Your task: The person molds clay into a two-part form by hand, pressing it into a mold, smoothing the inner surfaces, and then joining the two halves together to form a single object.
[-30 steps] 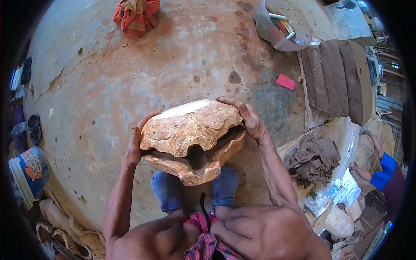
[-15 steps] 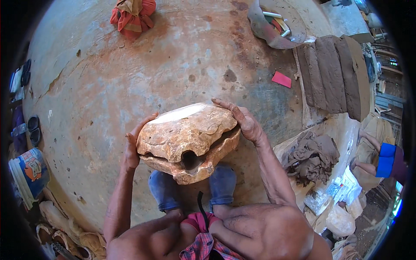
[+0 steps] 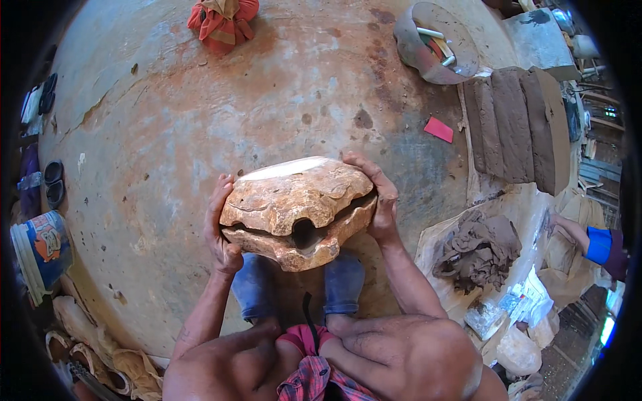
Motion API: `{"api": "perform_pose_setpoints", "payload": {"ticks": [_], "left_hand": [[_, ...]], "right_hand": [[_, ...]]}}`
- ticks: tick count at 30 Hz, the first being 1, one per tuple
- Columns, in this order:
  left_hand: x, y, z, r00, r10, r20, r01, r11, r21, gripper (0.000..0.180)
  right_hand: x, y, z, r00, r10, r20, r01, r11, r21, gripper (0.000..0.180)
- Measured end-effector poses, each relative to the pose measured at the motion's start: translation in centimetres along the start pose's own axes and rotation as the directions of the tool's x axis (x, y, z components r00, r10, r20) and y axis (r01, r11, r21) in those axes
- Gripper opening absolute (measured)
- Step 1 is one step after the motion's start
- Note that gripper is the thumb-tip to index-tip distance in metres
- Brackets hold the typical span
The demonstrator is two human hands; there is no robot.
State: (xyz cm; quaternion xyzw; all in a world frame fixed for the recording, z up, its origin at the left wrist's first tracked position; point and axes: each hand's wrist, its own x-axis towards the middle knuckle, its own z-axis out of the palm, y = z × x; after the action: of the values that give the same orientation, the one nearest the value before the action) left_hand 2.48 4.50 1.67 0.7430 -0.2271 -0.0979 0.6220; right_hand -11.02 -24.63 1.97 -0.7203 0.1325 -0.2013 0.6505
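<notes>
Between my two hands is a two-part plaster mould [image 3: 284, 200], stained brown, with a white patch on its top. A dark gap runs between its upper and lower halves, and a round hole opens at the near side. My left hand [image 3: 222, 224] is closed on the mould's left end, with the thumb low at the seam. My right hand [image 3: 380, 197] grips the right end, its fingers over the top edge. The mould is held up in front of my blue-covered shins.
Brown clay slabs [image 3: 511, 127] stand at right, with a crumpled clay heap [image 3: 478, 247] nearer. Beyond are a tool basin [image 3: 408, 50], a pink card [image 3: 439, 129] and a red cloth bundle [image 3: 224, 30]. A bucket [image 3: 43, 250] stands left; another person's arm [image 3: 572, 230] shows right.
Both hands have shifted their hold: the left thumb is now lower, the right fingers wrap further round the end. The mould has tilted slightly, and its left-hand gap looks wider.
</notes>
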Motion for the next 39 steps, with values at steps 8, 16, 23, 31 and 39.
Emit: {"api": "perform_pose_setpoints", "payload": {"ticks": [8, 16, 23, 31, 39], "left_hand": [[0.1, -0.4, 1.4, 0.989, 0.041, -0.14, -0.048, 0.998, -0.045, 0.108], [0.1, -1.2, 1.1, 0.986, 0.085, -0.143, -0.082, 0.996, 0.027, 0.109], [0.8, -1.4, -0.6, 0.952, 0.304, 0.029, -0.306, 0.944, 0.125, 0.125], [1.4, -1.9, -1.0, 0.903, 0.407, 0.136, -0.422, 0.899, 0.119, 0.121], [1.6, -1.5, -1.1, 0.884, 0.46, 0.086, -0.468, 0.864, 0.184, 0.118]], "right_hand": [[0.5, 0.5, 0.4, 0.996, -0.041, -0.079, 0.038, 0.998, -0.04, 0.102], [0.7, 0.0, 0.4, 0.998, -0.043, -0.049, 0.041, 0.998, -0.042, 0.109], [-0.1, -0.9, 1.5, 0.989, -0.141, -0.04, 0.128, 0.966, -0.224, 0.109], [-0.2, -1.2, 1.4, 0.991, -0.122, -0.055, 0.109, 0.973, -0.205, 0.109], [-0.1, -1.9, 1.9, 0.994, -0.078, -0.074, 0.056, 0.962, -0.268, 0.101]]}}
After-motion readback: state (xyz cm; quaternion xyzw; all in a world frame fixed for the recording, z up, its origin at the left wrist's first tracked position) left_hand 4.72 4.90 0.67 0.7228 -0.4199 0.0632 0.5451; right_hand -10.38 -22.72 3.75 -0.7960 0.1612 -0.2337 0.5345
